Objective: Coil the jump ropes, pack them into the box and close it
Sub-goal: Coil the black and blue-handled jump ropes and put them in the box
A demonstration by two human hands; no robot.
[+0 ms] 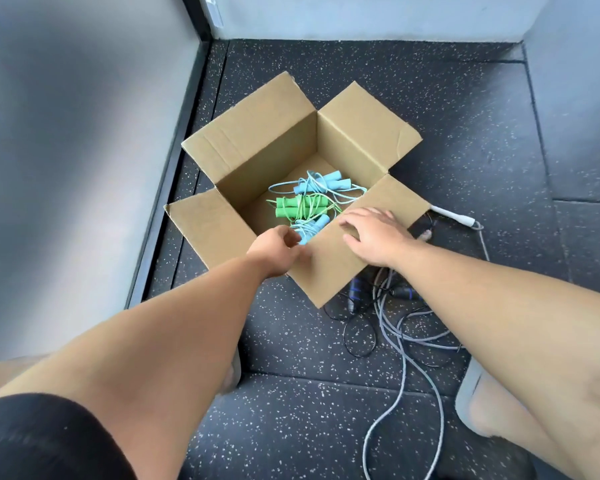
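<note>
Floor: dark speckled rubber floor point(465, 140).
Ropes: coiled blue and green jump ropes point(291, 207) in the open brown cardboard box point(267, 161); we judge them light and floppy, so grip the handles.
Left hand point(274, 245): fingers curled, hold unclear.
Right hand point(374, 233): fingers flat on the near flap point(326, 271).

Bright, soft, even light all over. Only a thin shadow beneath the brown cardboard box point(257, 133) on the dark speckled rubber floor point(465, 133). Sharp at centre. Slight motion smear on the left hand point(274, 245). Heavy blur over the pale grey wall point(66, 168) at left. Wide-angle stretching toward the bottom corners.
</note>
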